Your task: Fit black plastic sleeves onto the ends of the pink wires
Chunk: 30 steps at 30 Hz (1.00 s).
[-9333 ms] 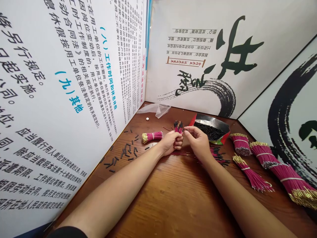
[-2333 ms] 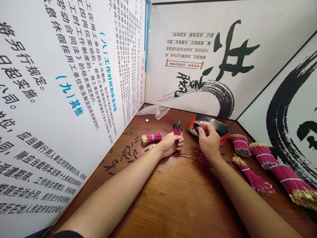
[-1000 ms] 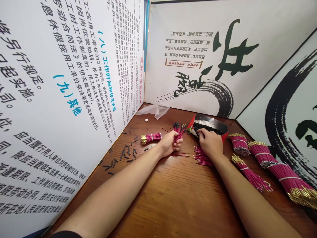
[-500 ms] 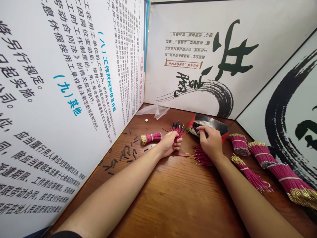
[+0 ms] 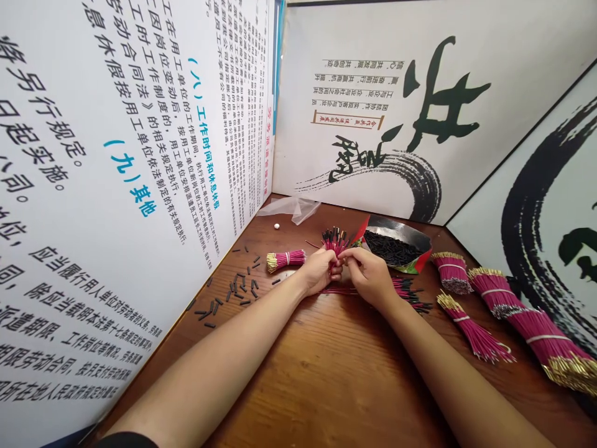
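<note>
A fistful of magenta wires (image 5: 334, 241) stands up out of my left hand (image 5: 321, 271), which is closed round it. Many of the wire tips carry black sleeves, and a few show gold ends. My right hand (image 5: 373, 275) is pinched at the right side of this bunch, close to my left fingers. What sits between its fingertips is too small to make out. Behind it lies an open bag (image 5: 422, 261) full of short black sleeves (image 5: 390, 247). Sleeved wires (image 5: 413, 295) lie on the table, partly hidden by my right hand.
Loose black sleeves (image 5: 240, 287) are scattered at left, near a tied wire bundle (image 5: 285, 260). More tied bundles (image 5: 497, 289) lie along the right side. Clear plastic (image 5: 298, 208) rests at the back. Printed panels (image 5: 364, 37) border the wooden table (image 5: 317, 373).
My right hand has moved left from the bag of black sleeves to the wires in my left hand. The sleeves in the bag now show. My left hand has kept its hold.
</note>
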Tool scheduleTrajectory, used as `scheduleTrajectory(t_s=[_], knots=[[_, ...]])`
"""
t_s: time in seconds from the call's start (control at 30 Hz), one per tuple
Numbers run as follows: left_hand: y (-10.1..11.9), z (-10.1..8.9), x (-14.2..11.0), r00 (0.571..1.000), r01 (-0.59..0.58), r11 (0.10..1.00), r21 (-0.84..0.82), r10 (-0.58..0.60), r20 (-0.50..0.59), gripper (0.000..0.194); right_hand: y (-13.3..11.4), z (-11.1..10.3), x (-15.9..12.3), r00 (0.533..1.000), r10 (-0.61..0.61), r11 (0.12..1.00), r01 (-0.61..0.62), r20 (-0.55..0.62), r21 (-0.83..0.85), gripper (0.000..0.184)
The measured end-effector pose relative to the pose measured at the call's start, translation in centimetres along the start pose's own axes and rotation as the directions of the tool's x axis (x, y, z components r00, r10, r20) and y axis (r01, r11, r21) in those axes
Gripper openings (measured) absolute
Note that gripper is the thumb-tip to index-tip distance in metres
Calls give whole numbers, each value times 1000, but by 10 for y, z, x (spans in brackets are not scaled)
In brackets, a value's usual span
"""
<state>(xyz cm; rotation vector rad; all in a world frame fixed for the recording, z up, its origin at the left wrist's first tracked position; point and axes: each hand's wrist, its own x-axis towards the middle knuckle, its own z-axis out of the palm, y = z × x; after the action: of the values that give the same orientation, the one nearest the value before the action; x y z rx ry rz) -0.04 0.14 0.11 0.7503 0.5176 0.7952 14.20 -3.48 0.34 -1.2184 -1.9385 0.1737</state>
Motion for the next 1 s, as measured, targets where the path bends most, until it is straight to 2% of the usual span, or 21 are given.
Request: scheduleTrajectory(t_s=[0.27,0.4,0.53,0.8,0.9,1.0], knots=[[-7,3,0,998,-61,991,122,62,1,30,-6,-1,0,996,67,997,-65,-52,32,25],[-8,4,1,998,-64,984,164,60,29,22,-4,-1,0,996,71,997,-71,-45,-14,29],[-8,5,1,999,-49,977,209,48,11,19,-2,0,1,996,70,996,-73,-51,-50,32],[-8,5,0,997,-70,983,169,73,-8,8,-4,0,1,989,107,989,-116,-102,-88,35],[-8,5,1,997,-77,984,158,81,-19,6,-5,1,2,982,135,989,-141,-132,-42,34],[-7,5,1,997,-75,986,146,78,-20,4,-5,4,3,963,223,971,-206,-151,119,32]])
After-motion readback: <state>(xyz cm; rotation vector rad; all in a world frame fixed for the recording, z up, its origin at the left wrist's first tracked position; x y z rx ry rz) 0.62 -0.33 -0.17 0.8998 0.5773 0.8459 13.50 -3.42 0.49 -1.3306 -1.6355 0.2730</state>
